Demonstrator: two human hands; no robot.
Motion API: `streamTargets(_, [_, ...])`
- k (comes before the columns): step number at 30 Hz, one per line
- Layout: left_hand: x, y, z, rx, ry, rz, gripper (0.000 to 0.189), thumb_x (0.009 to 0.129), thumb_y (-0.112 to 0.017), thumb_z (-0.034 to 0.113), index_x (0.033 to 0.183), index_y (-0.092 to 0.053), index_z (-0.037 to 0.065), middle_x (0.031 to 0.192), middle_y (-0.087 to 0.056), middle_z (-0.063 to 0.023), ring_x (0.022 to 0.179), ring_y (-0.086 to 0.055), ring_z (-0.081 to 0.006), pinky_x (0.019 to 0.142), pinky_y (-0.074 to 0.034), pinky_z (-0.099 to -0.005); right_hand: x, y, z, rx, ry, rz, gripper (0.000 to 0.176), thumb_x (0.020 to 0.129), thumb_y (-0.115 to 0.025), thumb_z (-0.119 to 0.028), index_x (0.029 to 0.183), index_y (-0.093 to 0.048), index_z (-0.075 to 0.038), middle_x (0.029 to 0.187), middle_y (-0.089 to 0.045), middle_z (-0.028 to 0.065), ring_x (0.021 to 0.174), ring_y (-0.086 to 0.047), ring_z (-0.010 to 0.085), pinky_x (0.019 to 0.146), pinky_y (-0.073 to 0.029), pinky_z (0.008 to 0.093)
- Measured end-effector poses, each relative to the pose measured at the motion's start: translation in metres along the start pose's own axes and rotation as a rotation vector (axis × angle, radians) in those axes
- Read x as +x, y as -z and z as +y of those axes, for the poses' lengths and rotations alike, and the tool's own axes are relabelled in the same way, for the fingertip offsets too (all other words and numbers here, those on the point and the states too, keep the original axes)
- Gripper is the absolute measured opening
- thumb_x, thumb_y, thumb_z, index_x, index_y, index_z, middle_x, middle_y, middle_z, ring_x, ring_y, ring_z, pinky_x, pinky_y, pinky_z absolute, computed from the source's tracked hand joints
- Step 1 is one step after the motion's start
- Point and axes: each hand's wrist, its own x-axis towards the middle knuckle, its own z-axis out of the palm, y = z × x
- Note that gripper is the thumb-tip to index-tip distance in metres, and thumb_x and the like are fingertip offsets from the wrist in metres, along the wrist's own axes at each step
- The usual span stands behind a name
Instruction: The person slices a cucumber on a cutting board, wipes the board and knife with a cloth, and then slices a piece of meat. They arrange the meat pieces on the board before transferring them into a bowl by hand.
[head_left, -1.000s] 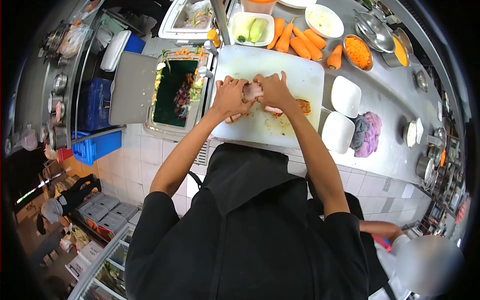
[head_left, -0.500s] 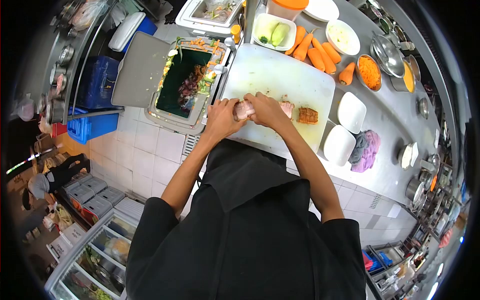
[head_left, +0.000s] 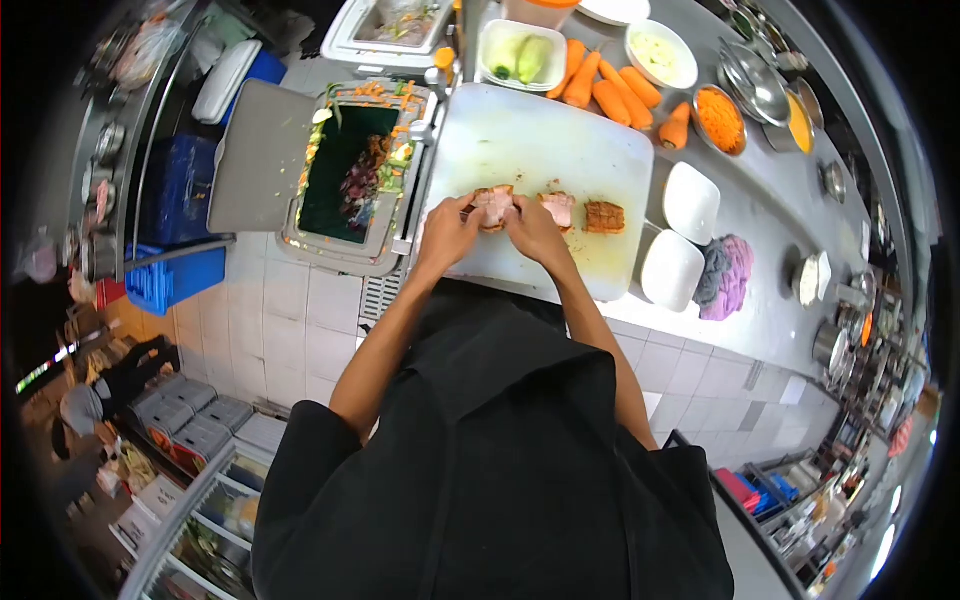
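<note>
A piece of meat (head_left: 494,207), pale inside with a brown edge, is held over the white cutting board (head_left: 540,135). My left hand (head_left: 452,232) grips its left side, fingers closed. On its right side the fingers of my right hand (head_left: 536,230) pinch it. Just right of that hand lies a second pinkish piece (head_left: 558,210) on the board. Further right sits a browned piece (head_left: 604,217) with scored skin.
An open bin (head_left: 385,262) with scraps stands left of the board. Carrots (head_left: 582,80), a tub of green vegetables (head_left: 520,55) and a bowl of shredded carrot (head_left: 719,120) lie beyond. White dishes (head_left: 672,270) and a purple cloth (head_left: 735,278) are right. A person (head_left: 85,405) is far left.
My right hand has shifted from over the held meat to its right edge, uncovering more of its pale face and the second piece. The whole view has shifted slightly.
</note>
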Motion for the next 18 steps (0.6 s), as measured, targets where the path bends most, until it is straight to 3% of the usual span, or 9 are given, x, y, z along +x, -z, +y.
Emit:
streamTargets(3, [0.011,0.005,0.005,0.062,-0.047,-0.087,0.037,0.09,-0.064,0.025,0.117,-0.068,0.001,0.096,-0.068,-0.0264,0.088,-0.068,-0.0376,0.08,-0.053,-0.0435,-0.005,0.007,-0.003,0.113,0.039,0.04,0.029,0.088,-0.055,-0.018,0.101,-0.06,0.008,0.087,-0.064,0.0306,0.086,-0.062,0.0464,0.078,-0.049,0.0493])
streamTargets(6, [0.015,0.013,0.011,0.051,-0.05,-0.188,0.039,0.095,-0.059,0.033,0.119,-0.068,0.003,0.099,-0.067,-0.0264,0.09,-0.068,-0.037,0.081,-0.053,-0.0431,-0.018,0.032,-0.003,0.034,-0.014,-0.052,0.034,0.092,-0.055,-0.021,0.113,-0.06,0.004,0.085,-0.065,0.0229,0.084,-0.064,0.039,0.078,-0.05,0.0432])
streamTargets(8, [0.011,0.016,0.017,0.09,0.008,-0.192,0.043,0.097,-0.057,0.039,0.121,-0.067,0.004,0.101,-0.067,-0.0263,0.091,-0.068,-0.0367,0.082,-0.053,-0.0426,-0.03,0.054,0.015,-0.018,-0.022,0.004,0.033,0.089,-0.059,-0.017,0.118,-0.061,-0.001,0.094,-0.063,0.0225,0.096,-0.062,0.0386,0.085,-0.049,0.0423])
streamTargets(10, [0.013,0.015,0.009,0.1,0.016,-0.216,0.046,0.098,-0.056,0.041,0.123,-0.066,0.004,0.103,-0.066,-0.0263,0.093,-0.068,-0.036,0.084,-0.052,-0.0418,-0.044,0.073,0.056,-0.165,0.254,0.45,0.047,0.082,-0.068,-0.01,0.127,-0.058,-0.009,0.116,-0.059,0.021,0.112,-0.056,0.0377,0.094,-0.045,0.0434])
streamTargets(12, [0.013,0.015,0.004,0.063,-0.013,-0.181,0.046,0.097,-0.057,0.04,0.124,-0.065,0.004,0.103,-0.066,-0.0265,0.094,-0.068,-0.0351,0.085,-0.052,-0.041,-0.056,0.112,0.045,-0.518,-0.055,0.261,0.065,0.075,-0.074,-0.004,0.136,-0.052,-0.014,0.137,-0.049,0.0172,0.122,-0.05,0.0382,0.101,-0.041,0.0466])
streamTargets(13, [0.012,0.016,0.007,0.07,-0.015,-0.185,0.046,0.097,-0.057,0.04,0.124,-0.065,0.004,0.103,-0.066,-0.0265,0.094,-0.068,-0.0351,0.085,-0.052,-0.041,-0.058,0.117,0.052,-0.684,-0.049,0.234,0.075,0.073,-0.078,-0.007,0.141,-0.048,-0.02,0.142,-0.044,0.0144,0.124,-0.049,0.0391,0.102,-0.042,0.0507])
streamTargets(14, [0.014,0.015,0.011,0.068,0.001,-0.184,0.046,0.097,-0.057,0.04,0.124,-0.065,0.003,0.103,-0.066,-0.0259,0.093,-0.068,-0.0347,0.085,-0.052,-0.0409,-0.055,0.118,0.056,-0.68,-0.051,0.24,0.075,0.073,-0.078,-0.007,0.141,-0.048,-0.02,0.142,-0.044,0.0144,0.124,-0.049,0.0391,0.102,-0.042,0.0507])
streamTargets(16, [0.016,0.014,0.013,0.068,0.016,-0.181,0.047,0.097,-0.058,0.039,0.123,-0.065,0.001,0.103,-0.066,-0.0254,0.092,-0.068,-0.0344,0.084,-0.052,-0.0408,-0.049,0.123,0.055,-0.648,-0.094,-0.017,0.075,0.073,-0.079,-0.008,0.14,-0.049,-0.023,0.142,-0.044,0.0131,0.122,-0.051,0.0384,0.099,-0.047,0.0522])
streamTargets(18, [0.02,0.012,0.005,0.137,0.0,-0.1,0.048,0.096,-0.059,0.039,0.123,-0.064,0.0,0.104,-0.066,-0.0236,0.091,-0.068,-0.0324,0.083,-0.052,-0.0403,-0.042,0.117,0.068,-0.622,-0.049,-0.02,0.071,0.074,-0.079,-0.008,0.137,-0.051,-0.025,0.138,-0.047,0.0124,0.118,-0.053,0.0366,0.093,-0.053,0.0503])
